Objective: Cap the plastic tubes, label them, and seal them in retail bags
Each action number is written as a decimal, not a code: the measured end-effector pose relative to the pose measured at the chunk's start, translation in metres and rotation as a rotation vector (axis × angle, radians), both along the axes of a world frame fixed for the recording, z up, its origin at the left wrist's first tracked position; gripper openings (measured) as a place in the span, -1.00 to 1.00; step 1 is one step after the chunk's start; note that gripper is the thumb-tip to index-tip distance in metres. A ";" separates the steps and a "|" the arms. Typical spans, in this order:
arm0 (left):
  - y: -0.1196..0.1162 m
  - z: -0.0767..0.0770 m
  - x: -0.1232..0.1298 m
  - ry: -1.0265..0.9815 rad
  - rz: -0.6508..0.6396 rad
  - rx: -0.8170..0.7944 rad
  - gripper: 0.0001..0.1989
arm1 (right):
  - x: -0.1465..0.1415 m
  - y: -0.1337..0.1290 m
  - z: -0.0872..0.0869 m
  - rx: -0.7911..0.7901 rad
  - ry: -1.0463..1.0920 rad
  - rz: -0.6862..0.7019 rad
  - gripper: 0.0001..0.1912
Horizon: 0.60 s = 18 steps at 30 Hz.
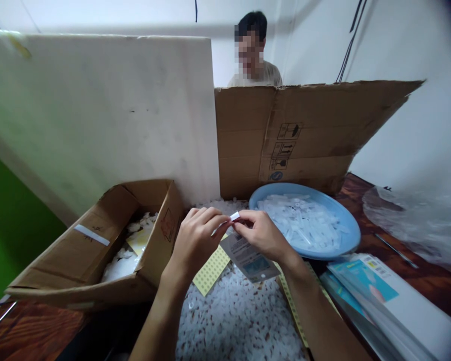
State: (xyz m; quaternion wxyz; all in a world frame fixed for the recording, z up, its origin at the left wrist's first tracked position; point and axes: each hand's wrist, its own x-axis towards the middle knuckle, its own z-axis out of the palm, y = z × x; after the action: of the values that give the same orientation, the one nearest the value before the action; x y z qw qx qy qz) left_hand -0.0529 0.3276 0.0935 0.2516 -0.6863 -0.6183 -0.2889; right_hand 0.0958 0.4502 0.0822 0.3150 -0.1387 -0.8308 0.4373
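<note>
Forearms lie nearest, angled inward; just left of the basin, left hand and right hand meet, pinching one white piece at the fingertips! Fine two-handed work, by the look; the next move calls for a steady pinch. Fingers curl, knuckles up.

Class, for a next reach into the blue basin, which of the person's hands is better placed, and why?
Probably the right hand: it is beside the blue basin, while the left hand is farther away, nearer the cardboard box. Both hands' fingers meet at a small white piece.
</note>
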 end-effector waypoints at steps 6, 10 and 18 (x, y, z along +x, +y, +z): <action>0.001 -0.001 0.003 0.033 0.035 0.005 -0.83 | 0.000 -0.001 0.001 -0.015 0.021 0.013 -0.81; 0.004 -0.001 0.007 -0.011 0.063 0.021 -0.85 | 0.000 -0.002 0.001 -0.020 0.028 0.024 -0.80; -0.002 0.005 -0.002 -0.130 0.165 0.029 -0.88 | -0.001 0.006 -0.006 0.000 0.017 -0.048 -0.77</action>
State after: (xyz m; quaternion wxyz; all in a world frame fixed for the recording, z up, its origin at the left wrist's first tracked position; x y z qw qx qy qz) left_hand -0.0547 0.3254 0.0989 0.2435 -0.6093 -0.6834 -0.3200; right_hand 0.0952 0.4563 0.0761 0.3323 -0.1549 -0.8246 0.4309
